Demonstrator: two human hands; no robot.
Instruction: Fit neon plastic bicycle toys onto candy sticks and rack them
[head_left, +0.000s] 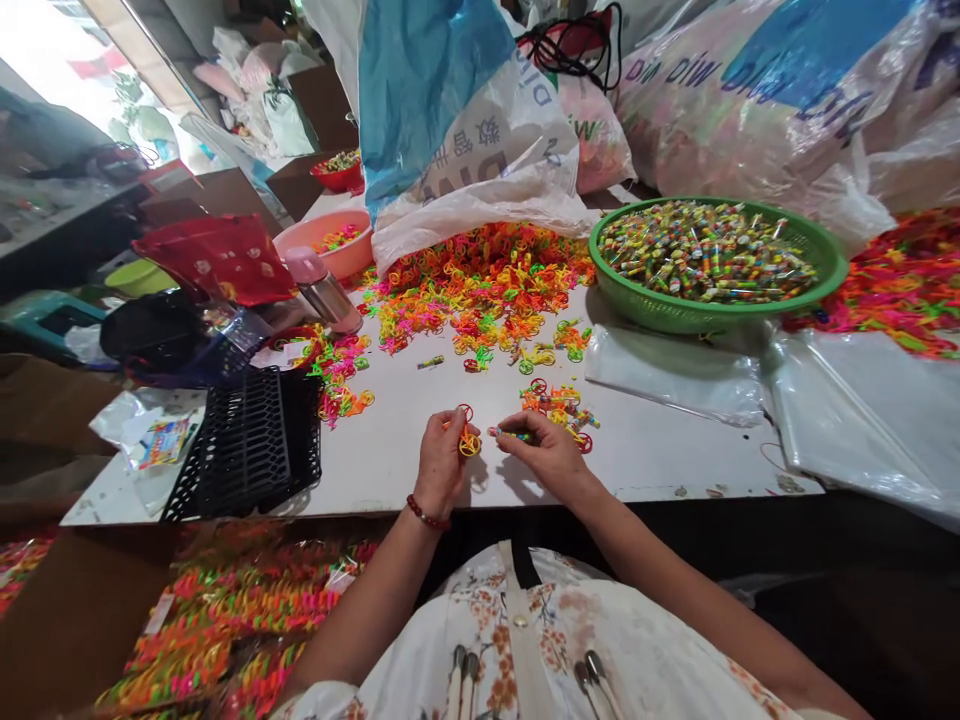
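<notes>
My left hand (441,462) is closed on a small plastic toy bicycle (469,440) with a yellow wheel, an orange body and a red wheel. Just to the right, my right hand (544,452) pinches a short clear tube of coloured candy (510,433), its end pointing at the toy. The two are close but apart. Beyond my right hand lies a small heap of toy bicycles with candy tubes (559,405). One loose candy tube (430,362) rests farther up the white table (405,440).
A big pile of bright toy parts (480,280) spreads across the back. At right stands a green basket (705,318) full of candy tubes, with clear plastic bags (675,375) before it. Black plastic racks (247,440) and a steel flask (322,290) are at left.
</notes>
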